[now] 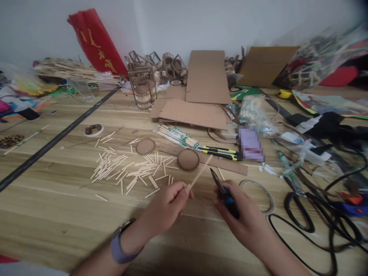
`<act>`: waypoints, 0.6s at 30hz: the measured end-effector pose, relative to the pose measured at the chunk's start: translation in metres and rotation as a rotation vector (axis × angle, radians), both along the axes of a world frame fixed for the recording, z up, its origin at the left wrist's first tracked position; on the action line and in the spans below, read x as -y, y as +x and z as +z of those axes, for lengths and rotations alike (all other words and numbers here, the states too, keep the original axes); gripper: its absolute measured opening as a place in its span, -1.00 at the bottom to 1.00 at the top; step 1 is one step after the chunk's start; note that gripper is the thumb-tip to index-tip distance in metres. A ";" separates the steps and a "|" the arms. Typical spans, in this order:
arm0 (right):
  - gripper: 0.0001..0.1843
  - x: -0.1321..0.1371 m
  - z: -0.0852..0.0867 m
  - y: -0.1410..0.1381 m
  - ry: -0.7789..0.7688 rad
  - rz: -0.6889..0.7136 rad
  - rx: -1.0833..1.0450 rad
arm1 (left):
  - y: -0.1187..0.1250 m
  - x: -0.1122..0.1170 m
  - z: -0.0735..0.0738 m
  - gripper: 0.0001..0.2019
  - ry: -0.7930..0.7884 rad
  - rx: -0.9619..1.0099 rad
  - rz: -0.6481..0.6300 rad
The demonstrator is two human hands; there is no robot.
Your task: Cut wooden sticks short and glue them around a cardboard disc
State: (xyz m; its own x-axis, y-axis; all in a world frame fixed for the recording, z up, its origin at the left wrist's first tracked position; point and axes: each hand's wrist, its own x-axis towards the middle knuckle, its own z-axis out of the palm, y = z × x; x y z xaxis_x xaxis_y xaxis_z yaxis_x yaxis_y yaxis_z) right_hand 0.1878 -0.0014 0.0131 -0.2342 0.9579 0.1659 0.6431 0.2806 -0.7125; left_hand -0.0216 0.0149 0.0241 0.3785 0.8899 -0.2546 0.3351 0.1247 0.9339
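Table [71,230] has a wood-grain surface; a dark strip [60,136] crosses its left part obliquely. A pale wall [172,23] stands at the far side. Left hand [169,203] is closed on a thin wooden stick [201,170] at the near middle; the stick's long axis slants, free end pointing far and right. Right hand [240,205], apart from the left, grips pliers [220,184], nose pointing far and slightly left, beside the stick.
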 end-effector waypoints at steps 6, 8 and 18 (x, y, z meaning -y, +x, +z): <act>-0.82 -0.002 -0.015 -0.004 0.317 0.067 0.172 | 0.009 0.012 -0.008 -0.71 0.217 -0.251 -0.230; -0.87 -0.002 -0.019 -0.005 0.278 0.059 0.217 | 0.011 0.014 -0.010 -0.71 0.246 -0.313 -0.233; -0.92 0.004 -0.033 -0.020 0.392 -0.087 0.438 | 0.021 0.020 -0.006 -0.69 0.381 -0.690 -0.242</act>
